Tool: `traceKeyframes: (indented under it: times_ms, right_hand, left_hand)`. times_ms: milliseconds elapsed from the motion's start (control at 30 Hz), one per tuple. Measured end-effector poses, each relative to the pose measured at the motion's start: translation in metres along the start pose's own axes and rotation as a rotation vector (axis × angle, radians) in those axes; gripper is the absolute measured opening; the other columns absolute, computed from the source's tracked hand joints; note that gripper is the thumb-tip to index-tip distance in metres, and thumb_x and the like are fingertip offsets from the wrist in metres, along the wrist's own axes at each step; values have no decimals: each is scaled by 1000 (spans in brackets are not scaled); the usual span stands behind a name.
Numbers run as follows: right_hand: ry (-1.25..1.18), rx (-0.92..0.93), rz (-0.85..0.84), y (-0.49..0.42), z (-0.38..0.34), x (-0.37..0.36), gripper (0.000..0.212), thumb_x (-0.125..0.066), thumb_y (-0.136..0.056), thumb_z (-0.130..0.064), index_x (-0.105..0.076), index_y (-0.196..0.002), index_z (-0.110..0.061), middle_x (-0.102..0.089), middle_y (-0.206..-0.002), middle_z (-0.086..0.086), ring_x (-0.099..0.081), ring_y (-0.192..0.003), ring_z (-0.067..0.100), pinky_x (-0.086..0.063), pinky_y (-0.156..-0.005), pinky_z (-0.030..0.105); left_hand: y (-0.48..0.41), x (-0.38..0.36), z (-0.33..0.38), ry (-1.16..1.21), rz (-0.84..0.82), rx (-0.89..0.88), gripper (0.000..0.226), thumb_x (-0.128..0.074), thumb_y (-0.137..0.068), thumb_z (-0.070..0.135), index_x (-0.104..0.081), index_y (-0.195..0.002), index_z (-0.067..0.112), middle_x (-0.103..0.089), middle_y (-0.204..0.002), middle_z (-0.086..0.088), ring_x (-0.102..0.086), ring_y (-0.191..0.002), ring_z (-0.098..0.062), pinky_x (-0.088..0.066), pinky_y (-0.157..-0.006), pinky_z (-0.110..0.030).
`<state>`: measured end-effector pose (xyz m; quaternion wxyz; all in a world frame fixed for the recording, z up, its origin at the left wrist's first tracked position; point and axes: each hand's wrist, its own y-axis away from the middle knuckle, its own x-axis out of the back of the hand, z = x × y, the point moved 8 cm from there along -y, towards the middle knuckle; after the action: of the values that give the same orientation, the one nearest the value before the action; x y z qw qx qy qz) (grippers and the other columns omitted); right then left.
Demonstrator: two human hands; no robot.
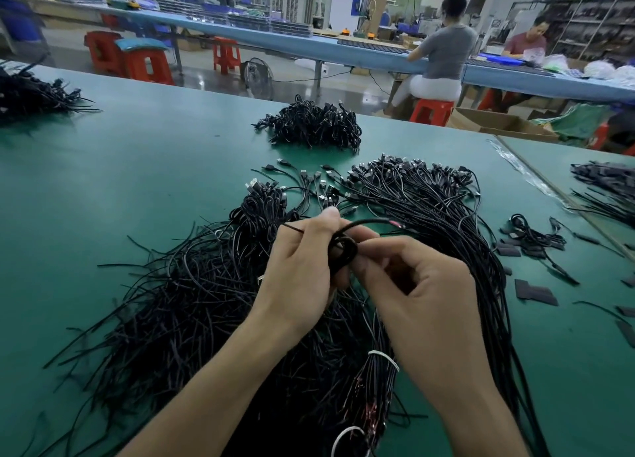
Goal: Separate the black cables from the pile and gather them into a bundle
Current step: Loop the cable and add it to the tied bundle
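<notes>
- Hands first: both meet at the centre of the frame, close together. The left hand [302,264] has its fingers curled round a small coiled black cable [343,250], with the thumb raised above it. The right hand [422,284] pinches the same coil from the right with bent fingertips.
- Neither hand is spread. Both are clamped on that one coil, which is lifted above the pile. A free end arcs toward the right of the frame and shows a reddish tip.
- Done so far, by my reading: a dark heap of wound black cable bundles [312,123] sits on the green felt-like tabletop [137,181] at upper centre, well apart from the work area.
- Step in hand: one cable looks to be mid-winding, not yet set down with that heap.
- Left to do, and it looks like most of the job: a broad loose pile of thin black cables [206,302] covers the lower left and centre beneath the forearms.
- A long fan of black cables with plug ends [429,195] lies right of centre.
- A white tie band [385,358] rings a sheaf of cables at lower centre, under the right forearm.
</notes>
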<state>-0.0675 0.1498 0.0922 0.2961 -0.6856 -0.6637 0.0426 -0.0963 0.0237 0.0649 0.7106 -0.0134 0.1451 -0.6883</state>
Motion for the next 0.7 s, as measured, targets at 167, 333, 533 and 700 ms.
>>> traceKeyframes:
  times_ms: [167, 333, 533, 700]
  right_hand:
    - [97, 51, 14, 1, -9, -5, 19, -68, -91, -12, -71, -87, -31, -64, -81, -13, -61, -75, 1, -44, -63, 8]
    - [395, 150, -45, 6, -12, -14, 21, -62, -96, -10, -71, -107, -25, -56, -93, -11, -56, -82, 3, -47, -71, 16]
    - [497, 223, -114, 11, -19, -26, 11, -60, -95, -11, -68, -98, -19, -53, -94, -9, -56, -89, 12, -53, -74, 31]
    - [676, 338, -193, 13, -33, -32, 9, -71, -88, -8, -66, -90, -16, -54, -89, -5, -54, -84, 18, -54, -67, 35]
  left_hand:
    - [-1, -4, 0, 34, -34, -16, 43, -35, -83, 24, -77, -77, 18, -57, -50, 8, -40, -37, -4, -29, -37, -15]
    - [-1, 1, -4, 61, 27, 0, 49, -37, -91, 38, -79, -77, 16, -55, -49, 7, -40, -37, -4, -29, -38, -15]
    - [-6, 13, -15, -28, 137, 59, 72, -36, -95, 61, -73, -66, 6, -45, -50, -16, -33, -37, -18, -26, -39, -21]
    - [-6, 10, -32, 63, 103, 243, 67, -43, -100, 53, -52, -66, -4, -35, -50, -8, -28, -38, -16, -25, -36, -19]
